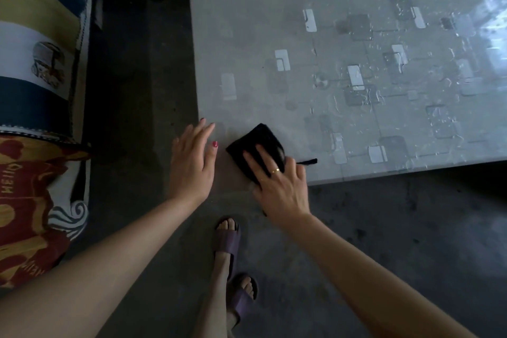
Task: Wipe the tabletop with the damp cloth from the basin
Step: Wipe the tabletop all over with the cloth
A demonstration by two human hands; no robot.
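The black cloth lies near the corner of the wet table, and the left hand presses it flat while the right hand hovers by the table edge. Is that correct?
Not quite: the hands are swapped. In the head view the right hand presses the black cloth flat near the corner of the wet table, while the left hand hovers open by the table edge.
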